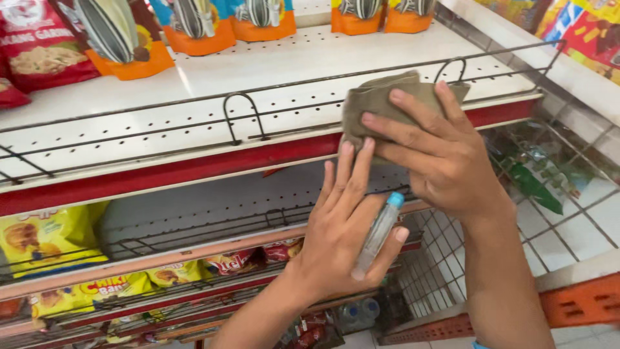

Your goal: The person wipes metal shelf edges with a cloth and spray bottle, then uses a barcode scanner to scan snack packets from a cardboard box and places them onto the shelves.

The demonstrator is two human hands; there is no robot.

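Cloth [378,103] and tube [379,234] in two hands before shop shelving.

Right hand [439,155] spread over the folded olive cloth, fingers flat and extended, pressing it at the front edge of the top shelf [271,71], just over the red strip [194,169]. Left hand [342,236] below it, fingers straight and pointing up, tips touching the cloth's lower edge; thumb clamping a slim clear tube with a blue cap across the palm. White perforated shelf board, mostly bare, edged by a low wire rail [242,119]. Orange snack bags [197,26] standing along the back, red bags [35,48] at far left. Lower shelves with yellow packs [45,239] and more red strips. Wire grid panel [555,187] at right, pale tiled floor [604,213] beyond.
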